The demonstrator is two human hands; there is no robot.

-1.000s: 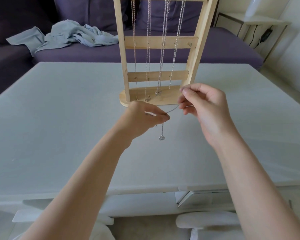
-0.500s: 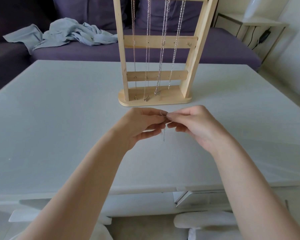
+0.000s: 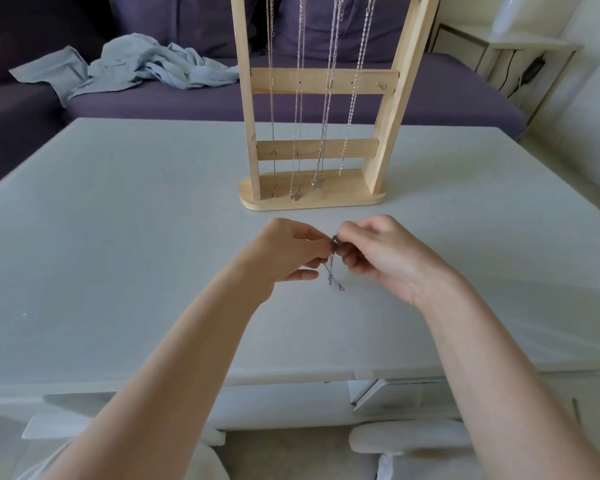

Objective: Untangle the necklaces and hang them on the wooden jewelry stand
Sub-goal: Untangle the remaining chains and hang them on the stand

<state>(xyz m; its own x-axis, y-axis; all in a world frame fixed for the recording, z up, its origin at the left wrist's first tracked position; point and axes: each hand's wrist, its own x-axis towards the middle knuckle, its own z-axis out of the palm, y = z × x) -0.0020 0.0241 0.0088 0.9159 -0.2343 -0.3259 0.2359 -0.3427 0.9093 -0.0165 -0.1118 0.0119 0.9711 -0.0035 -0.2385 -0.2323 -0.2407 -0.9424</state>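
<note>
Just above the table [image 3: 118, 271], both hands meet in front of the stand [image 3: 312, 197]: the left hand [image 3: 284, 252] and right hand [image 3: 381, 252] each pinch the necklace [image 3: 333, 271], whose loose end dangles between them. Four chains [image 3: 326, 98] already hang on the stand. Light, limp and quick to knot, the necklace looks best held near its clasp, fingertips close together.

A crumpled pale-blue cloth [image 3: 142, 65] lies on the purple sofa [image 3: 430, 95] behind the white table [image 3: 118, 254].
</note>
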